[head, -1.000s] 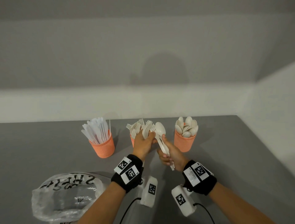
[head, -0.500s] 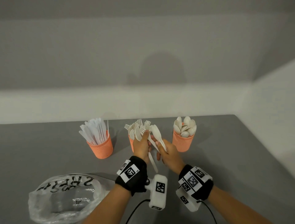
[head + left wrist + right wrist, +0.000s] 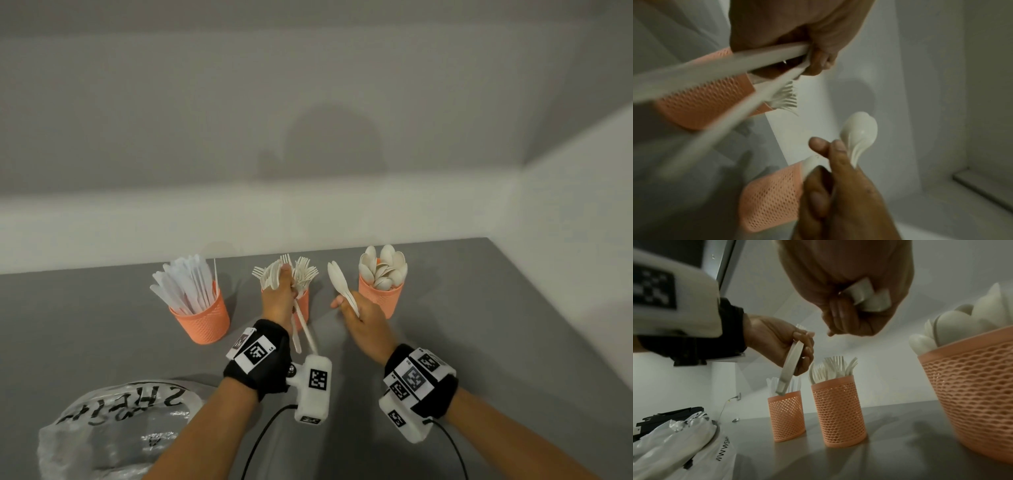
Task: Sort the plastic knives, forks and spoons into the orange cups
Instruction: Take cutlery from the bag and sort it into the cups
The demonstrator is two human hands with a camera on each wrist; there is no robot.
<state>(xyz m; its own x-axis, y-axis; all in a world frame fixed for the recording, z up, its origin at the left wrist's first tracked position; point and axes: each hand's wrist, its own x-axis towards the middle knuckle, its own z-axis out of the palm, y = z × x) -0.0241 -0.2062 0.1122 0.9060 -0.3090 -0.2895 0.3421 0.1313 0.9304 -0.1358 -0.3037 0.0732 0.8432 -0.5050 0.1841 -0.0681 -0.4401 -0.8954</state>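
Cutlery already fills 3 orange cups [image 3: 205,318] on the table [image 3: 102,308], while the left hand [image 3: 277,301] grasps remaining forks [image 3: 274,277] and the right hand [image 3: 363,315] grips spoons [image 3: 337,281] beside the spoon cup [image 3: 383,296].

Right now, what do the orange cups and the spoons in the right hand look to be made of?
The orange cups look like moulded matte plastic: an even perforated lattice wall under a solid rim band. The spoons held in the right hand look like off-white plastic, smooth with a faint sheen and thin moulded handles; they could be a bioplastic, which the pictures cannot settle.
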